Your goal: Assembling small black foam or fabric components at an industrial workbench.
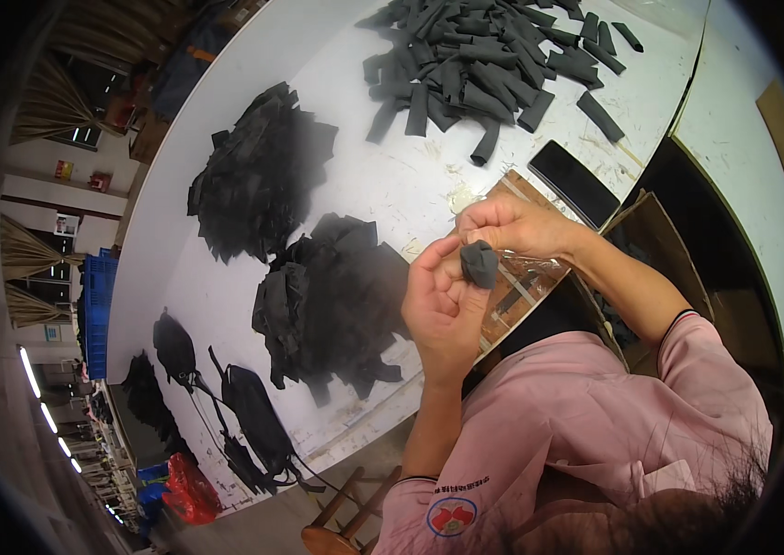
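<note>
Both hands meet over the near edge of the white table, around a small, dark grey, soft-looking piece [479,265] that is bunched or folded. My left hand [445,294] has its fingers curled round the lower side of it, thumb against the piece. From above, my right hand [514,228] pinches its top edge with thumb and bent fingers. Beneath them lies a brown wooden board [495,331] with pale strips across it. The inside of the piece and some fingertips are hidden.
Dark grey tubes [475,69] lie heaped at the far side. Two piles of black flat pieces [258,171] [336,301] lie to the left, with black strapped pouches [258,416] beyond. A phone [575,182] rests near my right hand, above a cardboard box [665,245]. A wooden stool [332,539] stands below.
</note>
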